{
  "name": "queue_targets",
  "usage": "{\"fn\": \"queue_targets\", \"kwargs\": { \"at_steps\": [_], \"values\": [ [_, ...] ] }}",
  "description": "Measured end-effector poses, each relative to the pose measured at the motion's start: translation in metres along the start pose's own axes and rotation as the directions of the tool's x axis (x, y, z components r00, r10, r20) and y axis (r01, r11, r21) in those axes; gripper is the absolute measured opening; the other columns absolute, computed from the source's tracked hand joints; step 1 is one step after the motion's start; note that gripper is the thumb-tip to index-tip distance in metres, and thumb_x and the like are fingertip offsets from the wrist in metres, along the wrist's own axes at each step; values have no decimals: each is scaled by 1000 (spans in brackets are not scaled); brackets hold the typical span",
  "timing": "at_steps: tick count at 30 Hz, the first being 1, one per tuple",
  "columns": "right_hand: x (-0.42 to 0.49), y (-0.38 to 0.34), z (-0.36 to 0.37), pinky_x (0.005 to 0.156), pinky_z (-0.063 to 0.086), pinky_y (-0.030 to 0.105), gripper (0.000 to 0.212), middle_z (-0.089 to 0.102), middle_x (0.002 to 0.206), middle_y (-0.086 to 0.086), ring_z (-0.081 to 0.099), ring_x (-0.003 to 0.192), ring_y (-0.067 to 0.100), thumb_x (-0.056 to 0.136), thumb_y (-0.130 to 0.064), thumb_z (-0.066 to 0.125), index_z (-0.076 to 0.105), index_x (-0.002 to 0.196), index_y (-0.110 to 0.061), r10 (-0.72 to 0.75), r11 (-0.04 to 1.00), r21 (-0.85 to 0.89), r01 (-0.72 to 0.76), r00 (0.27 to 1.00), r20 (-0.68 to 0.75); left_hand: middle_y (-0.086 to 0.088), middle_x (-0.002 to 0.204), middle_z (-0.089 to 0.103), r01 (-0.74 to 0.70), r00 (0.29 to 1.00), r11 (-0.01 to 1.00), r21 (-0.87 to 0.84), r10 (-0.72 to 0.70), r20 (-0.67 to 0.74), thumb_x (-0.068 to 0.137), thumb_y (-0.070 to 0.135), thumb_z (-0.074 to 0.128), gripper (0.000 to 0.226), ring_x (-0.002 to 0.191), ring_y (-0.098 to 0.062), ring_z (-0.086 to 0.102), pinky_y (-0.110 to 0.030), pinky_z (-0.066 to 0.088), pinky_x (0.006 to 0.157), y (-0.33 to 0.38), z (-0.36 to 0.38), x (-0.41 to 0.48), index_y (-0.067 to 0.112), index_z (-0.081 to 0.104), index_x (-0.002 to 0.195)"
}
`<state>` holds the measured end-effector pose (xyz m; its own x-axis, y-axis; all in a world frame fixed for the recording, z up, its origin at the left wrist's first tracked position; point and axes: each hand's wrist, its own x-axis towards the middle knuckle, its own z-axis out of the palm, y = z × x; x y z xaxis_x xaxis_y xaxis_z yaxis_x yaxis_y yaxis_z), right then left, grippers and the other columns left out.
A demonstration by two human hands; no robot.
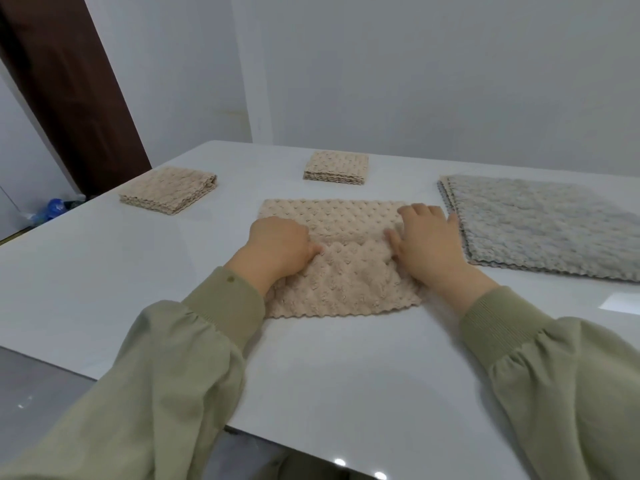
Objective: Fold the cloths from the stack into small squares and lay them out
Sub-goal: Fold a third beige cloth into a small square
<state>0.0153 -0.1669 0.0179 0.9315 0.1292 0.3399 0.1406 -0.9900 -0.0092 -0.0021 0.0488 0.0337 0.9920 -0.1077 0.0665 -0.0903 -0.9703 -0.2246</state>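
The beige cloth (pixel 341 271) lay on the table (pixel 104 271) toward its near edge, crease running between 2 hands: left hand (pixel 280 244) curled, pinching its left side; right hand (pixel 427 240) pressing flat-fingered on its right side.

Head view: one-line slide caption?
Left hand pinches, right hand flattens a partly folded beige cloth on the table; two folded squares beyond, grey stack right.

No words or numbers can be read anywhere here. The blue thing (pixel 52 206) left of the table (pixel 104 271) is too blurred.
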Motion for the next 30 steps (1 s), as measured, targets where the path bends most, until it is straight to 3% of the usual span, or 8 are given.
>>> {"fn": "queue_targets", "kwargs": {
  "at_steps": [4, 7, 10, 14, 17, 20, 26, 30],
  "values": [
    [0, 3, -11, 85, 42, 37, 31, 59, 107, 10, 50, 103, 28, 93, -35, 47, 60, 107, -11, -37, 991, 126, 40, 999, -21, 3, 68, 50, 140, 990, 988, 67, -139, -28, 100, 49, 24, 55, 59, -13, 45, -25, 29, 49, 10, -9, 2, 15, 50, 65],
    [-7, 0, -8, 79, 42, 32, 17, 58, 100, 6, 53, 97, 25, 89, -23, 54, 62, 100, -13, -211, 942, 289, 173, 971, 108, -4, 93, 60, 131, 984, 987, -97, -141, -105, 98, 51, 25, 52, 83, -20, 54, -31, 43, 67, 10, 1, 2, 13, 59, 87],
    [-8, 1, -13, 74, 41, 32, 16, 61, 93, 6, 53, 90, 25, 89, -24, 51, 62, 89, -12, -279, 960, 50, 275, 950, 143, -4, 149, 33, -11, 999, 976, -219, 19, 35, 95, 57, 23, 58, 136, -27, 29, -49, 27, 107, 7, 19, 1, 25, 33, 142],
    [-9, 4, -35, 81, 35, 35, 27, 50, 74, 0, 45, 88, 22, 90, -21, 48, 43, 65, -13, -130, 924, -333, 188, 973, 190, 3, 159, 2, 37, 989, 952, -304, 10, 151, 92, 64, 20, 66, 146, -24, 0, -55, 5, 114, -1, 28, 4, 31, 9, 149],
    [-14, -8, -24, 99, 33, 42, 28, 53, 117, 10, 44, 115, 28, 97, -31, 36, 55, 102, -12, -196, 958, -210, 196, 980, 18, 3, 159, -1, 40, 990, 958, -283, 0, 138, 92, 64, 17, 66, 146, -24, -4, -56, 1, 113, 2, 31, 2, 33, 6, 149],
    [-15, -15, 1, 115, 7, 50, 57, 10, 158, 4, 9, 145, 24, 98, -50, 17, 16, 149, -23, -232, 973, 86, 216, 922, 311, 4, 159, -3, 41, 989, 958, -285, 2, 147, 91, 65, 16, 66, 146, -23, -5, -57, -1, 112, 2, 33, 0, 36, 4, 149],
    [-2, 4, 10, 114, -1, 54, 63, -2, 159, -7, -2, 146, 15, 94, -60, 17, 5, 150, -32, -200, 977, 157, 141, 853, 482, 8, 158, -4, 16, 986, 944, -330, 40, 162, 93, 63, 19, 64, 146, -18, -5, -52, 1, 114, -29, 38, -4, 36, 5, 149],
    [11, -4, -9, 106, 34, 46, 50, 43, 142, 0, 44, 126, 24, 94, -47, 41, 40, 138, -23, -204, 978, 134, 160, 873, 443, 2, 155, 24, 4, 998, 896, -444, 23, 54, 96, 50, 35, 55, 142, -19, 21, -43, 21, 114, -60, 41, -3, 25, 30, 146]
  ]
}}
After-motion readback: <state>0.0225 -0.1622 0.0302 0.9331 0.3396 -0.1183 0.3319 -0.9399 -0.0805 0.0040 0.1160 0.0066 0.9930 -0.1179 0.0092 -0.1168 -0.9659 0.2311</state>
